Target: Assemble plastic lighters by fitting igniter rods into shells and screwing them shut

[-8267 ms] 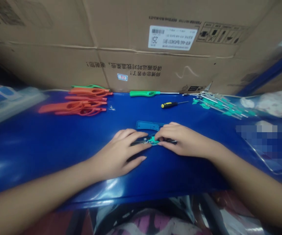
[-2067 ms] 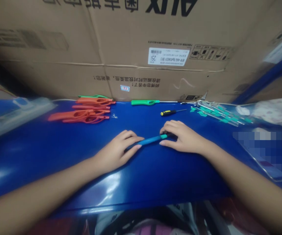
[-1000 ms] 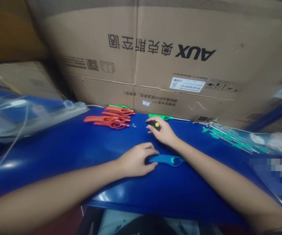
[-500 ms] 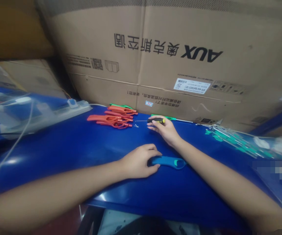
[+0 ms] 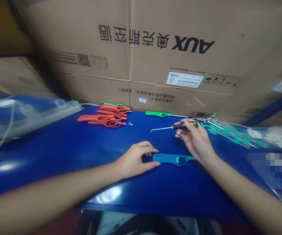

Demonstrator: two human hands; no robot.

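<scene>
A blue gas lighter [image 5: 170, 159] with a teal trigger lies across the table in front of me. My left hand [image 5: 139, 158] has its thumb and fingers on either side of the lighter's left end, holding it. In my right hand [image 5: 194, 137] is a hook pick [image 5: 161, 129] with a black and yellow handle. Its thin metal shaft points left, bent at the tip, above the table. The lighter's right end is partly hidden by my right wrist. Tiny white bits [image 5: 130, 123] rest on the table beyond my hands.
Several red lighter bodies [image 5: 104, 118] are piled at the back left. A green lighter [image 5: 157, 114] with a metal rod lies by the large cardboard box [image 5: 150, 71]. Metal rods with green parts [image 5: 231, 132] are heaped at right. A power strip [image 5: 67, 111] stands at left.
My right hand has moved right and toward me with the hook pick, away from the white bits. My left hand stays at the blue lighter's end. The view has shifted slightly.
</scene>
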